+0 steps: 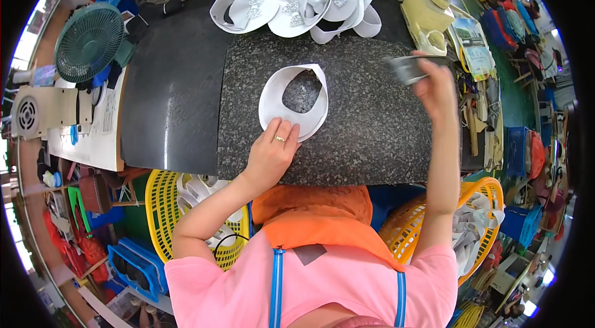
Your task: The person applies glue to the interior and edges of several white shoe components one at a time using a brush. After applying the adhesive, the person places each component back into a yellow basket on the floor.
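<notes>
Left hand (271,153) flat, fingers spread on looped white leather strap (293,102) on speckled worktop (372,136) — unadorned; right hand (434,83) gripping small metal tin (406,69). Finished jewelled white straps (297,3) piled behind — more probably left.

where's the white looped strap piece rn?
Head view, centre of the speckled worktop: the white looped strap piece lies flat under the left hand, below the pile of white bow pieces.

A speckled stone table (372,136) bears a white strap loop (273,96) and a pile of white bows (297,3).
</notes>
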